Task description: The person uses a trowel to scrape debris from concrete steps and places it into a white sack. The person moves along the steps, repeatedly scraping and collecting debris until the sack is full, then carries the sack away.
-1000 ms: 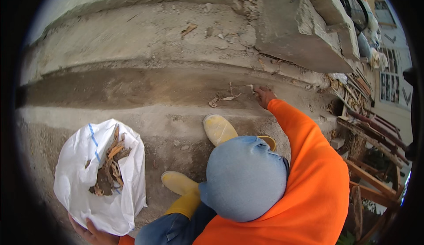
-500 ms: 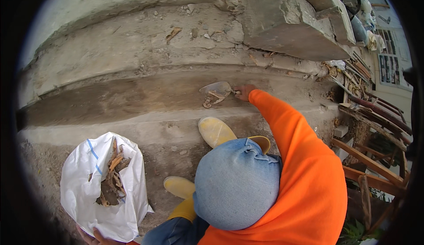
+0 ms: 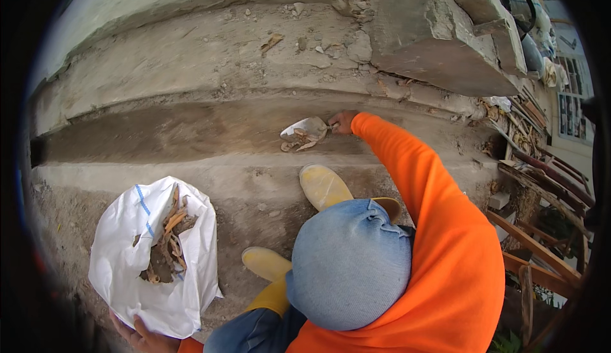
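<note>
In the dark, dusty channel ahead, my right hand [image 3: 344, 122] is closed round the handle of a metal trowel [image 3: 313, 126]. Dry brown leaf scraps [image 3: 304, 143] lie on and against the near edge of its blade. At the lower left stands a white woven sack [image 3: 121, 270] with a blue stripe, its mouth gaping upward. Dry leaves and brown debris [image 3: 170, 241] show inside it. My left hand [image 3: 145, 337] grips the sack's near lower side, with the fingers partly hidden against the fabric.
A raised concrete step [image 3: 191, 54] with loose rubble runs beyond the channel. A heavy concrete block [image 3: 445, 54] juts out at the upper right. Timber pieces [image 3: 538, 245] are piled at the right. My yellow boots [image 3: 324, 186] stand on the near ledge beside the channel.
The trowel has moved left along the channel in my right hand, its blade tilted a little differently. The whole view has shifted slightly. My left hand stays at the sack.
</note>
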Demonstrator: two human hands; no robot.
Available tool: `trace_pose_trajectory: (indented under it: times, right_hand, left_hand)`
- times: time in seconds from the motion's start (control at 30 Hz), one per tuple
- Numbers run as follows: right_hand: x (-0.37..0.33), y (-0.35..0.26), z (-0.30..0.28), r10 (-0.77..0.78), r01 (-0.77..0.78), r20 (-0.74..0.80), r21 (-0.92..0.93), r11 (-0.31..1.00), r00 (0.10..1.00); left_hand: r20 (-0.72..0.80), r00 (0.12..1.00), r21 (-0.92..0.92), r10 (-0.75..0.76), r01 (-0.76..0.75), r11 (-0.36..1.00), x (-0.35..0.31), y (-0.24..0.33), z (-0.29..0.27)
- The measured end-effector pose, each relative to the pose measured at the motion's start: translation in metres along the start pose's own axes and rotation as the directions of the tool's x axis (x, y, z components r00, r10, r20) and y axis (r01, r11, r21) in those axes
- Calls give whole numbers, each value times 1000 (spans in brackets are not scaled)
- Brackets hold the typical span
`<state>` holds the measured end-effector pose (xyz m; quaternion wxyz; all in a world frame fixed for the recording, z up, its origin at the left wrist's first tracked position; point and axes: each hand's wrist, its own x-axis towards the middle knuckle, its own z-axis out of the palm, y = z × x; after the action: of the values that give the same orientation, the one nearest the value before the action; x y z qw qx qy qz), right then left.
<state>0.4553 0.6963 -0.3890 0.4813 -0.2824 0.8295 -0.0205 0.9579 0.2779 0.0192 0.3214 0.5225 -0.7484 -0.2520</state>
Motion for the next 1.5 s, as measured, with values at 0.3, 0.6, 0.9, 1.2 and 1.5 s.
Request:
trace_pose_trajectory:
  times: [0.3, 0.6, 0.9, 1.2, 1.5]
  right_hand:
    - [22, -56, 2, -213, 199, 96, 137, 970, 972]
    - [-14, -140, -56, -316, 309, 82, 89, 947, 945]
    - [-169, -372, -120, -608, 586, 21, -290, 756, 794]
    - [-107, -438, -60, -759, 768, -379, -167, 619, 529]
    - [10, -461, 29, -601, 708, -385, 273, 651, 701]
  left_hand:
    - [0, 997, -94, -80, 80, 992, -3, 16, 10]
    - [20, 999, -225, -45, 49, 973, -4, 8, 13]
    - [-3, 999, -157, 38, -38, 987, -5, 2, 4]
    - [-100, 990, -240, 100, -122, 963, -10, -18, -19]
    - [78, 946, -68, -315, 320, 945, -81, -30, -4]
